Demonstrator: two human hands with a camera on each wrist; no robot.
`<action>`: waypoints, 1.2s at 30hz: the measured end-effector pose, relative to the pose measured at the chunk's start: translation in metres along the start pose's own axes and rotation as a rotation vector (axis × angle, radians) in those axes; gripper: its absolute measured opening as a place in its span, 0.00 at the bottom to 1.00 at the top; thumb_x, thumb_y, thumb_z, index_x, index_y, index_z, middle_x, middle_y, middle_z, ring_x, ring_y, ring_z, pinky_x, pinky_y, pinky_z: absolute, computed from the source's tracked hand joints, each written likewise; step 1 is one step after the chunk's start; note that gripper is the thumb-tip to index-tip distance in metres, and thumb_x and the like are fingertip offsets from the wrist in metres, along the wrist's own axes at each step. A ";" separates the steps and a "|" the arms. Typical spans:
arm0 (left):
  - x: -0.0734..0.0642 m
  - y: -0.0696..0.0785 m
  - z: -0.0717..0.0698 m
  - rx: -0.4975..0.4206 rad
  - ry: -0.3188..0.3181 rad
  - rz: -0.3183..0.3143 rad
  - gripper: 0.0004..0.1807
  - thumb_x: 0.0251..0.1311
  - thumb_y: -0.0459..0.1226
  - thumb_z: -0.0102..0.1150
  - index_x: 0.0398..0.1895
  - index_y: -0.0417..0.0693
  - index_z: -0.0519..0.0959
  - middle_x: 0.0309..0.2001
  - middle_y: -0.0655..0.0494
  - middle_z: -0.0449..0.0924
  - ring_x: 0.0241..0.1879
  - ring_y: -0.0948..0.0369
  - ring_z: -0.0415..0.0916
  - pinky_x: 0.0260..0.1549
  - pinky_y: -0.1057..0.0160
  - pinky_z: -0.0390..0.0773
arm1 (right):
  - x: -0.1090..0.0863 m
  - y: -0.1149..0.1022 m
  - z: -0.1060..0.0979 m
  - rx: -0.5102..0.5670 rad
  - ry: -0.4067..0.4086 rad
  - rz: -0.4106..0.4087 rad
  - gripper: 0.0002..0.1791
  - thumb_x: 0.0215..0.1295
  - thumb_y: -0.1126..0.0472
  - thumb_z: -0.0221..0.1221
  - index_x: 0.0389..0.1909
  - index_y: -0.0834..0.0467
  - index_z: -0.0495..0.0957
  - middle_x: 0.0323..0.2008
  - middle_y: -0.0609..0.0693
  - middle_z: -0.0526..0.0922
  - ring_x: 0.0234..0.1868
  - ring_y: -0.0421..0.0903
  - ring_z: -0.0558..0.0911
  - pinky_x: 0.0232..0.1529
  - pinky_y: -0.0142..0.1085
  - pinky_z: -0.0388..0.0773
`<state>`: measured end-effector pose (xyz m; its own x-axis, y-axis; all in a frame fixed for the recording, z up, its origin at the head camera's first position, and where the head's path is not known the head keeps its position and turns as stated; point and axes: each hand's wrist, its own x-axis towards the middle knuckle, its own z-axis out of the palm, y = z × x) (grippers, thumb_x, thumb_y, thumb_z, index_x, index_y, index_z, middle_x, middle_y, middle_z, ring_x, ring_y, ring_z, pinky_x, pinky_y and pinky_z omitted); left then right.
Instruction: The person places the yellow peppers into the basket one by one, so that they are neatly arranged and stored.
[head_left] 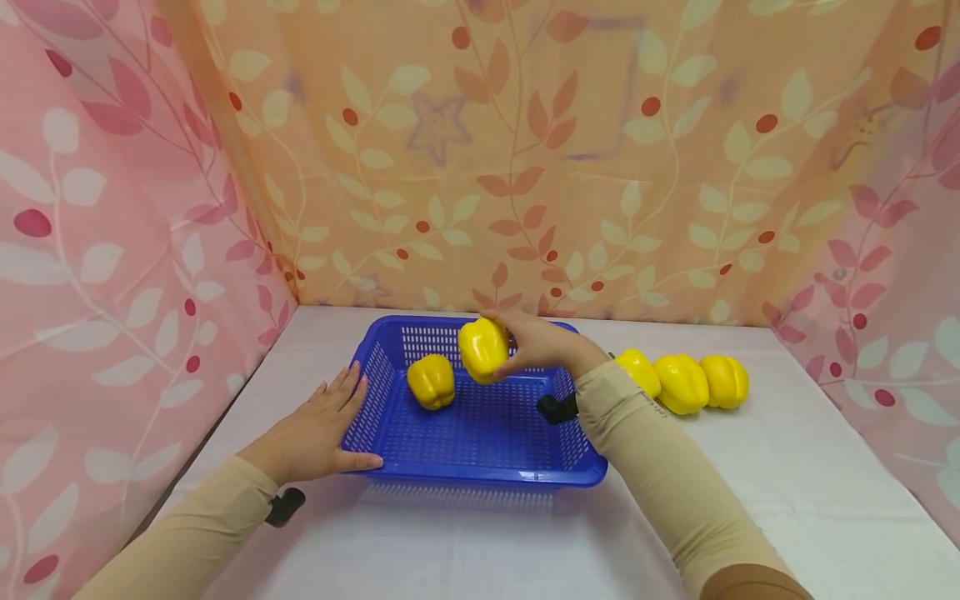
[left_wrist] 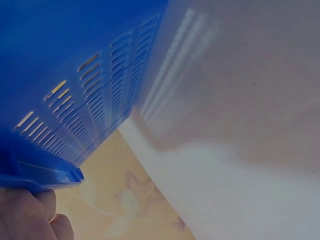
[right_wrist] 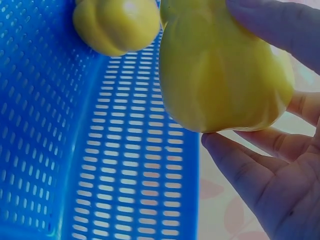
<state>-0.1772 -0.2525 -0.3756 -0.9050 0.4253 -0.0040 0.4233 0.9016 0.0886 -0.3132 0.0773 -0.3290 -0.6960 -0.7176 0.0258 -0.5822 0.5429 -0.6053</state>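
A blue perforated plastic basket (head_left: 487, 477) stands on the table, with one yellow bell pepper (head_left: 431, 382) inside at its left. My left hand (head_left: 318, 429) rests against the basket's left side, fingers extended along the rim and the thumb on the front corner. In the left wrist view, finger knuckles (left_wrist: 35, 215) show beside the blue rim. My right hand (head_left: 540, 340) holds another yellow bell pepper (head_left: 483, 350) above the basket, thumb on one side and fingers on the other. From the right wrist view, this held pepper (right_wrist: 220, 80) hangs in front of the basket wall.
To the basket's right, three yellow bell peppers (head_left: 681, 384) lie in a row, the nearest one partly hidden by the right sleeve (head_left: 660, 467). White cloth covers the table (head_left: 810, 467). Patterned curtains (head_left: 525, 167) close in the back and both sides.
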 end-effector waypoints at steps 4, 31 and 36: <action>0.000 0.000 0.000 0.008 0.002 0.005 0.64 0.42 0.74 0.44 0.69 0.34 0.46 0.71 0.39 0.34 0.70 0.46 0.33 0.64 0.42 0.44 | 0.005 0.004 0.006 -0.023 0.002 -0.015 0.51 0.43 0.54 0.72 0.68 0.55 0.54 0.59 0.50 0.65 0.53 0.45 0.69 0.55 0.38 0.70; -0.001 0.004 -0.003 -0.007 0.002 -0.003 0.62 0.43 0.70 0.52 0.69 0.34 0.46 0.71 0.38 0.35 0.70 0.44 0.35 0.64 0.42 0.44 | 0.016 0.009 0.030 -0.108 -0.049 0.062 0.50 0.44 0.51 0.71 0.68 0.52 0.56 0.61 0.49 0.65 0.58 0.46 0.66 0.63 0.41 0.60; -0.001 0.003 -0.003 -0.004 0.002 -0.004 0.62 0.43 0.71 0.51 0.69 0.34 0.46 0.71 0.38 0.35 0.70 0.45 0.34 0.64 0.42 0.44 | 0.017 0.008 0.031 -0.111 -0.061 0.088 0.49 0.44 0.51 0.71 0.68 0.51 0.56 0.61 0.48 0.65 0.59 0.45 0.65 0.64 0.40 0.59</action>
<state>-0.1748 -0.2502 -0.3718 -0.9068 0.4216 -0.0023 0.4196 0.9030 0.0928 -0.3163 0.0561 -0.3580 -0.7218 -0.6881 -0.0740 -0.5652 0.6477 -0.5110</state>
